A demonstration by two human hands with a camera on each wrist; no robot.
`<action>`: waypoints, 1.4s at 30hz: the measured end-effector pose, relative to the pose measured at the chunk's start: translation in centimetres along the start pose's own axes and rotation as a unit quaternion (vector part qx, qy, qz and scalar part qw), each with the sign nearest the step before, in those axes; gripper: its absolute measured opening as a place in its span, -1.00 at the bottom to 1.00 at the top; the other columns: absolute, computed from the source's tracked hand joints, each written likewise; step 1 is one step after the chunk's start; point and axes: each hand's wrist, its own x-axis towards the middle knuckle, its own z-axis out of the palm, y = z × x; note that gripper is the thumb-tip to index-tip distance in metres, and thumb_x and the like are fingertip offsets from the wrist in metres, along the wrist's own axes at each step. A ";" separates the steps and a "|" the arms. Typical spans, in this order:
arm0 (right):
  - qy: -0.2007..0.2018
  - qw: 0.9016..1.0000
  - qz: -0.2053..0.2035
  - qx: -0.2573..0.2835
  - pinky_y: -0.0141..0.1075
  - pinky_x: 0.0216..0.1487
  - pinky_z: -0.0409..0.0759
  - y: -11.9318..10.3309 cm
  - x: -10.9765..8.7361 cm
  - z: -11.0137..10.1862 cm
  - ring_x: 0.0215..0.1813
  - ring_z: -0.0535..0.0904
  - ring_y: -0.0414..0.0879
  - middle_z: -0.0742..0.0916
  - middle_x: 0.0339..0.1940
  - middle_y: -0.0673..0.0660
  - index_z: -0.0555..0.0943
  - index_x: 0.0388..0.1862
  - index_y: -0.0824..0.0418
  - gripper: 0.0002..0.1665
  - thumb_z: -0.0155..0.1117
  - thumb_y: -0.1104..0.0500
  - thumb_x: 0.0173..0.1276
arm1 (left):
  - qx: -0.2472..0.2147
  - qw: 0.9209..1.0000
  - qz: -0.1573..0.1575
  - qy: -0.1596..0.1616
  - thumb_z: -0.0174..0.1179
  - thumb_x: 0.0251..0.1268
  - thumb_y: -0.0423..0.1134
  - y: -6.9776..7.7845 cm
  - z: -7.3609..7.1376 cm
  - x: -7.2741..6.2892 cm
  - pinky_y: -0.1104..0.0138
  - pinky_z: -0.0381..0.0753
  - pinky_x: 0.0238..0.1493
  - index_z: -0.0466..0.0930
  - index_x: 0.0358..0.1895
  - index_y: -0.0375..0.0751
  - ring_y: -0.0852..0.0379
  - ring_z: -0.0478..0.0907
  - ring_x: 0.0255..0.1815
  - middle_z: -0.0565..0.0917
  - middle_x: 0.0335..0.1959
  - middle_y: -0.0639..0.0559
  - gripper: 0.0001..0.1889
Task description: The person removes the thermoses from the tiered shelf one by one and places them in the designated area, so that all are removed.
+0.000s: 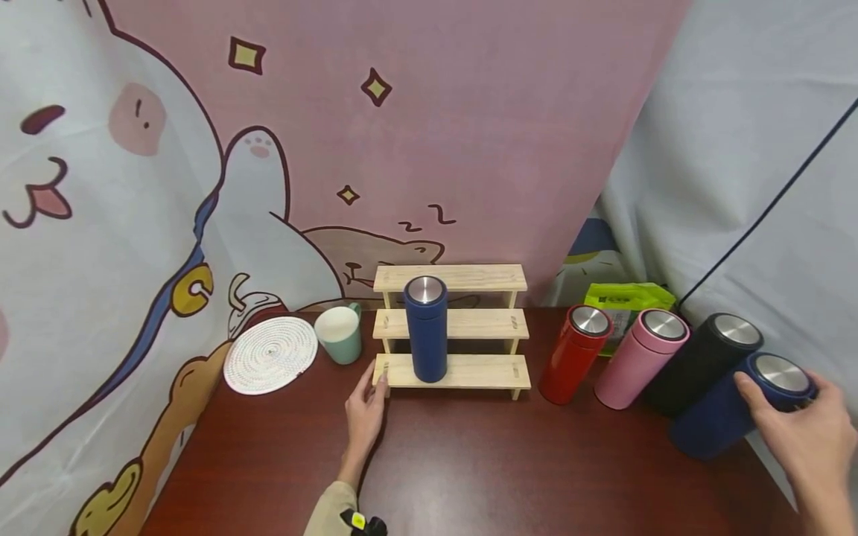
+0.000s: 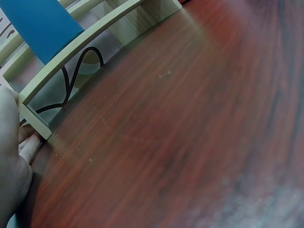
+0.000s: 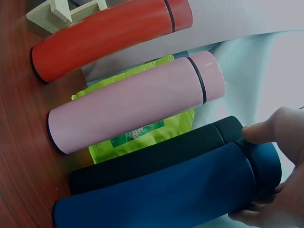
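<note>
My right hand (image 1: 814, 432) grips a blue thermos (image 1: 717, 409) around its lid at the far right; in the right wrist view the thumb lies on one side of the lid and the fingers on the other. At the left end of a three-tier wooden shelf (image 1: 492, 370), my left hand (image 1: 365, 413) holds the lowest step between thumb and fingers. Another blue thermos (image 1: 427, 335) stands upright on that lowest step. Right beside the gripped thermos is a black thermos (image 3: 156, 156), then a pink thermos (image 3: 128, 107) and a red thermos (image 3: 104, 38).
A green cup (image 1: 340, 339) stands left of the shelf, beside a round white woven mat (image 1: 270, 356) leaning at the wall. Behind the pink thermos is a bright green packet (image 1: 620, 298). Patterned cloth (image 1: 503, 149) hangs behind the dark red wooden table (image 1: 469, 461).
</note>
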 end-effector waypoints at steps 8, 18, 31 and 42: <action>0.039 0.998 -0.018 0.056 -0.48 0.48 0.20 -1.1 -0.8 -0.1 0.51 0.37 0.17 0.44 0.47 0.45 0.20 0.55 0.34 -0.10 0.30 -0.01 0.38 | 0.008 1.000 0.008 -0.002 0.22 0.48 -0.27 -0.1 -0.1 -0.1 0.59 0.63 -0.05 0.51 0.39 -0.24 -0.07 0.70 0.05 0.63 0.24 -0.28 -0.54; 0.049 0.988 -0.078 0.124 -0.25 0.65 0.08 -3.9 -0.3 -0.8 0.58 0.22 0.24 0.36 0.54 0.37 0.21 0.55 0.35 -0.13 0.29 0.12 0.36 | 0.008 1.000 0.003 0.000 0.23 0.48 -0.25 0.0 -0.2 0.0 0.52 0.65 -0.02 0.52 0.38 -0.24 -0.06 0.69 0.07 0.63 0.25 -0.26 -0.54; 0.025 0.983 -0.081 0.164 -0.50 0.50 0.28 -9.6 -1.6 -0.1 0.36 0.43 -0.43 0.55 0.46 0.12 0.39 0.49 0.06 -0.23 0.41 0.02 0.34 | 0.011 1.000 0.003 0.025 0.26 0.46 -0.20 -3.2 0.7 1.0 0.66 0.58 -0.11 0.56 0.37 -0.08 0.24 0.69 -0.05 0.68 0.19 -0.20 -0.55; -0.072 0.965 -0.124 0.219 -0.45 0.50 0.32 -13.8 -3.3 1.9 0.43 0.47 -0.24 0.56 0.45 0.10 0.38 0.50 0.06 -0.26 0.38 0.08 0.39 | 0.006 1.000 0.005 0.028 0.29 0.43 -0.08 -3.8 0.6 1.0 0.62 0.61 -0.07 0.59 0.34 0.06 0.24 0.69 -0.04 0.69 0.19 -0.10 -0.56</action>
